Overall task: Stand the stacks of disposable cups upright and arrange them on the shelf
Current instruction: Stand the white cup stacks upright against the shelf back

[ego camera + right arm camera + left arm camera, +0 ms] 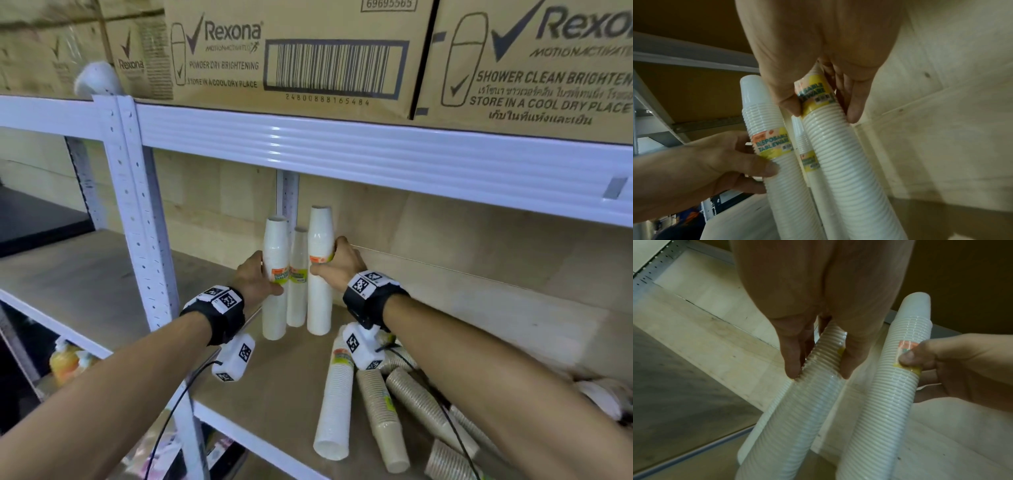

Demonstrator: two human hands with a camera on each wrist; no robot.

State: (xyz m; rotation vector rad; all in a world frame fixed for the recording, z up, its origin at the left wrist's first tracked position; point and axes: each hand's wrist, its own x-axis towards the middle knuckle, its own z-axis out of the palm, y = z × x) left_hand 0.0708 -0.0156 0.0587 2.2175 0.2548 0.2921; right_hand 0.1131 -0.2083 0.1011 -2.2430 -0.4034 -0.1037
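A person is standing at a white metal shelf (342, 137) with a wooden board. The left hand (255, 277) is gripping a white cup stack (275, 274), fingers and thumb curled round it at its printed label. The right hand (342, 262) is gripping a taller white stack (320, 274) the same way. Both stacks are standing upright near the back, with a third upright stack (298, 277) between and just behind them. More stacks, one white (334, 401) and several tan (382, 407), are lying on their sides at the front right, under the right forearm.

The risk, as I judge it: these tall, narrow stacks are likely to topple if released off-balance or nudged, and one falling could knock its neighbours over. The right forearm, withdrawing low, could also roll the lying stacks toward the shelf's edge.
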